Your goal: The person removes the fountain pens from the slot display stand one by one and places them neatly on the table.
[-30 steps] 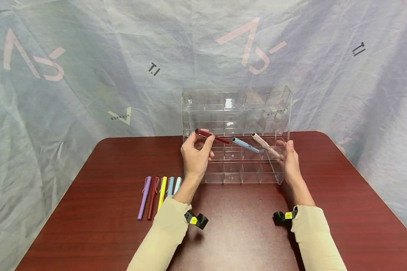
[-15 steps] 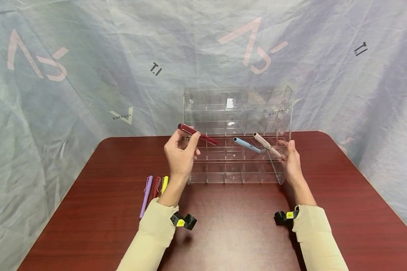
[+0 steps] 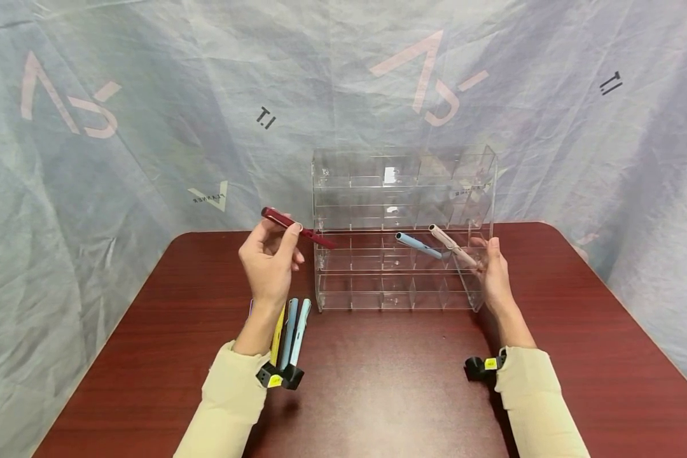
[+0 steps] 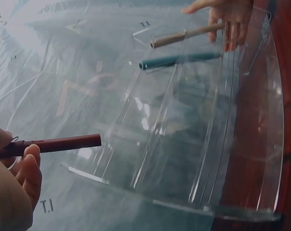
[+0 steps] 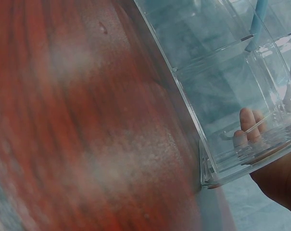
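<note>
My left hand [image 3: 269, 264] pinches a dark red pen [image 3: 277, 218] between thumb and fingers, left of a clear acrylic rack [image 3: 366, 299]. In the left wrist view the pen's plain end [image 4: 82, 141] points toward the rack, apart from it. A blue pen [image 3: 418, 245] and a pale pink pen [image 3: 452, 245] lie slanted in the rack's right part. My right hand [image 3: 493, 273] rests against the rack's right side; its extended fingers [image 4: 234, 31] show through the clear plastic in the left wrist view.
Below my left wrist, a yellow pen [image 3: 277, 337], a blue pen [image 3: 289, 331] and a light blue pen [image 3: 301, 327] lie on the reddish-brown table [image 3: 389, 381]. My left arm hides other pens. Behind the rack hangs a grey printed cloth [image 3: 206, 95].
My left hand has moved left with the dark red pen, from in front of the rack to beside it. My right hand stays at the rack's side.
</note>
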Tool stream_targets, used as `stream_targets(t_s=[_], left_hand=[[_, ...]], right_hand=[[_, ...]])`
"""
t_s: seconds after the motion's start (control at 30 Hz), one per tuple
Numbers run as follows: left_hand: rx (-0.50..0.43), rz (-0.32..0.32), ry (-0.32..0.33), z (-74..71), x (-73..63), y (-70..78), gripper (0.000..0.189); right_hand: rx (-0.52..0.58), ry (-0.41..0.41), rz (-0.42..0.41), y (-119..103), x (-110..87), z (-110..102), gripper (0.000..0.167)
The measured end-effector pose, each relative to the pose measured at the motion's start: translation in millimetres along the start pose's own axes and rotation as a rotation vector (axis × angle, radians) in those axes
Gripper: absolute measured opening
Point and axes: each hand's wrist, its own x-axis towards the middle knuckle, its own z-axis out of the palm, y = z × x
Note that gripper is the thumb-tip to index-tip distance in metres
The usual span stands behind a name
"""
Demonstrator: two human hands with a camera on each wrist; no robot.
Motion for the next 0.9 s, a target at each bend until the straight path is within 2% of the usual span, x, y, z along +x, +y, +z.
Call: stream_targets(t_s=[0.3, 0.6, 0.9], left_hand=[[0.012, 0.016, 0.029, -36.2, 10.1, 0.7, 0.012], [0.089, -0.025, 0.085, -73.5, 17.4, 1.5, 0.012], [0.189, -0.079, 0.114, -100.8, 21.1, -6.5, 0.004]], right_hand=[[-0.01, -0.002, 0.002, 1, -0.4, 1, 0.057], [0.009, -0.013, -0.003, 1, 1.4, -1, 0.054], [0.014, 0.006, -0.002, 1, 0.4, -1, 0.05]])
